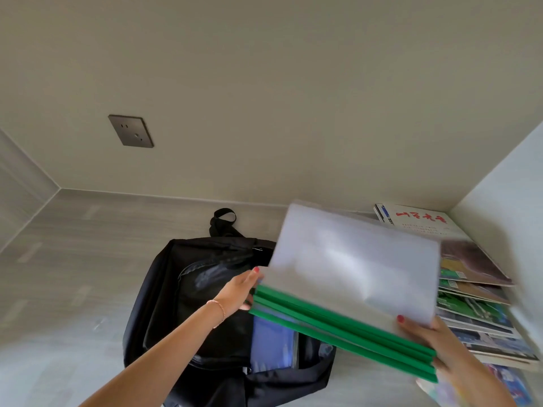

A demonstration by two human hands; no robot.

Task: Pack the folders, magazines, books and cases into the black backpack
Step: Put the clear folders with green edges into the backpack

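Observation:
The black backpack lies open on a pale wood-grain surface, with a blue book or folder showing inside its mouth. Above its right side I hold a stack of clear folders with green spines, blurred by motion. My left hand grips the stack's left corner. My right hand grips its near right corner, thumb on top. A spread pile of magazines and books lies to the right, partly hidden behind the folders.
A white magazine with red characters lies at the back right corner. White walls close the surface at the back and right. A dark wall socket is on the back wall. The backpack's handle loop points toward the back.

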